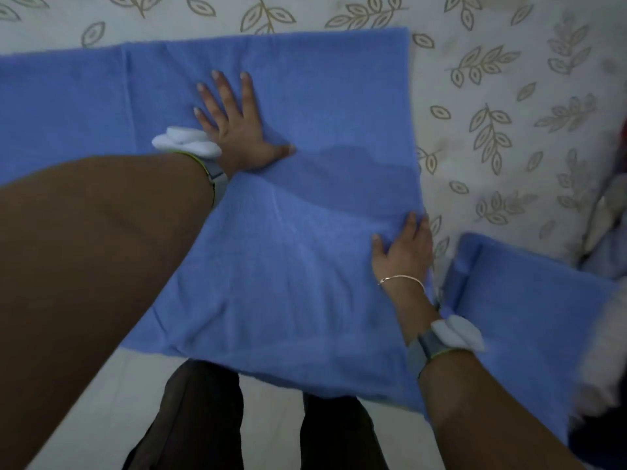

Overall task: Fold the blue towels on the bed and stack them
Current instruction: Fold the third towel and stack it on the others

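Flat: L hand (237, 130) presses blue towel (288, 266); R hand (403, 247) pinches its edge.

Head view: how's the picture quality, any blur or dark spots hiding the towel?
Head view: dim, soft overall; wide-angle bends the edges; the left hand and right hand on the blue towel read clearly; the right edge is smeared, the floor below is dark.

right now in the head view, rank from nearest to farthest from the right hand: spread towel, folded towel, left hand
1. Spread towel: under the right hand, at its right edge.
2. Folded towel: just right of it.
3. Left hand: up left, flat on the spread towel.
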A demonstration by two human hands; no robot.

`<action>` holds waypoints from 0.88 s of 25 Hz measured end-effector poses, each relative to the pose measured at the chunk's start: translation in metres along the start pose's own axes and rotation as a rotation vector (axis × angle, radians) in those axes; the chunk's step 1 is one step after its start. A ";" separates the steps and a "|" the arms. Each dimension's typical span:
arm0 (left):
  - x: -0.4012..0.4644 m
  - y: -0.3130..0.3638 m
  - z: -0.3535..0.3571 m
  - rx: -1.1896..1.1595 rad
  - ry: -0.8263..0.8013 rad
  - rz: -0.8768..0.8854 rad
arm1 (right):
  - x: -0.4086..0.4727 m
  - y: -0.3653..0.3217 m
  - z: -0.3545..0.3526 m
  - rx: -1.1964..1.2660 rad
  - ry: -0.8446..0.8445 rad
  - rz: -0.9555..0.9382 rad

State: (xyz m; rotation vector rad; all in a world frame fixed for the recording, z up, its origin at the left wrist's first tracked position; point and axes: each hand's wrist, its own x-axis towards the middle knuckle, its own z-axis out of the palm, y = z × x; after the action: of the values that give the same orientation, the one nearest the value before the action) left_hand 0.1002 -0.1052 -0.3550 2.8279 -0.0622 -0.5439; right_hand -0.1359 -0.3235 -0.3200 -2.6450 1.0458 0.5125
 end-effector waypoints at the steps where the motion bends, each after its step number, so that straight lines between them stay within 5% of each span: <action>1: -0.009 -0.004 0.001 0.024 0.028 0.059 | -0.012 0.014 -0.002 0.055 0.029 0.104; 3: -0.043 -0.018 0.013 0.075 0.065 0.246 | -0.027 0.039 -0.009 0.132 0.016 0.265; 6: -0.137 -0.037 0.047 0.155 0.076 0.431 | -0.033 0.066 -0.020 0.274 -0.219 0.347; 12: -0.271 -0.018 0.084 0.029 -0.019 0.327 | -0.076 0.096 -0.039 0.042 -0.555 0.143; 19: -0.335 -0.014 0.074 -0.159 -0.017 0.387 | -0.143 0.100 -0.037 0.098 -0.522 0.143; 22: -0.363 -0.011 0.060 -0.377 -0.081 0.577 | -0.143 0.058 -0.038 0.464 -0.567 0.304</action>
State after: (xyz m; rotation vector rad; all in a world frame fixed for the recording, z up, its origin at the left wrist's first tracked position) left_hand -0.2594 -0.0766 -0.2816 2.2695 -0.6878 -0.4698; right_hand -0.2649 -0.2911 -0.2330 -1.7945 1.1941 0.8892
